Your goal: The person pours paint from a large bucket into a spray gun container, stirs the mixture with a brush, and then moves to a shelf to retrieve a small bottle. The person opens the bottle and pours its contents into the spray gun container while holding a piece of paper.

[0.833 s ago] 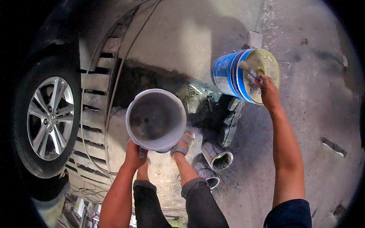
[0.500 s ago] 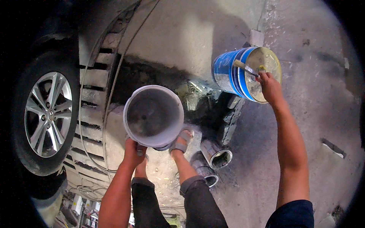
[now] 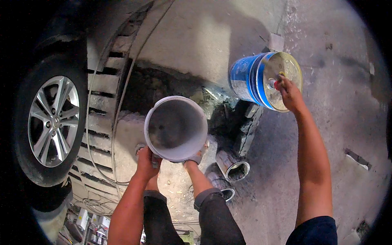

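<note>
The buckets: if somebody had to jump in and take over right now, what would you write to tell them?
Left hand: grips the rim of the empty grey bucket, held tilted so its mouth faces up at the camera.
Right hand: on the cap of the blue drum, which is lifted and tipped on its side, lid toward the camera.
Nearby: car wheel at left, two open pipe ends on the oily concrete floor by the person's feet.
Done: both containers are picked up.
Left: nothing is flowing from the drum into the bucket yet.
</note>
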Available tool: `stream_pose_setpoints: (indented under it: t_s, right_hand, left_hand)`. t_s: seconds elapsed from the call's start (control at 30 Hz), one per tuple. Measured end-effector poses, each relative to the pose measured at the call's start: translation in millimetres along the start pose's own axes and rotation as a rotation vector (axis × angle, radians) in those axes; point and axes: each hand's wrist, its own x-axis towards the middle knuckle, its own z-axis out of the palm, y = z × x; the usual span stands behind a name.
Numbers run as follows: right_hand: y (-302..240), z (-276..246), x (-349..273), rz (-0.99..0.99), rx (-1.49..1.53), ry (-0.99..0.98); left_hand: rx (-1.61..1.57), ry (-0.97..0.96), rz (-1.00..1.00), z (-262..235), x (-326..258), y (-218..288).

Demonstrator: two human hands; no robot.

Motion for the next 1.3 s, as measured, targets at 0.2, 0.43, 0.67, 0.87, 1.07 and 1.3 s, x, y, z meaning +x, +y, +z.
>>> stream_pose_setpoints:
  t_s: [0.2, 0.43, 0.67, 0.87, 1.07, 1.3]
  right_hand:
    - [-1, 4, -9, -0.306, -0.308, 0.098]
    - [-18, 11, 11, 0.313, -0.153, 0.08]
    - [-19, 8, -3, -0.062, -0.322, 0.021]
    - [-23, 16, 6, 0.221, -0.15, 0.139]
    - [-100, -22, -56, 0.144, 0.282, 0.089]
    - [-182, -39, -150, -0.226, 0.119, -0.077]
  left_hand:
    - [0.1, -0.019, 0.084, -5, -1, -10]
    - [-0.13, -0.022, -0.086, -3, 7, 10]
    - [0.015, -0.03, -0.006, -8, 2, -7]
    - [-0.013, -0.014, -0.122, 0, 0, -14]
    - [0.178, 0.127, -0.112, -9, -6, -6]
    - [0.281, 0.181, -0.173, -6, -3, -18]
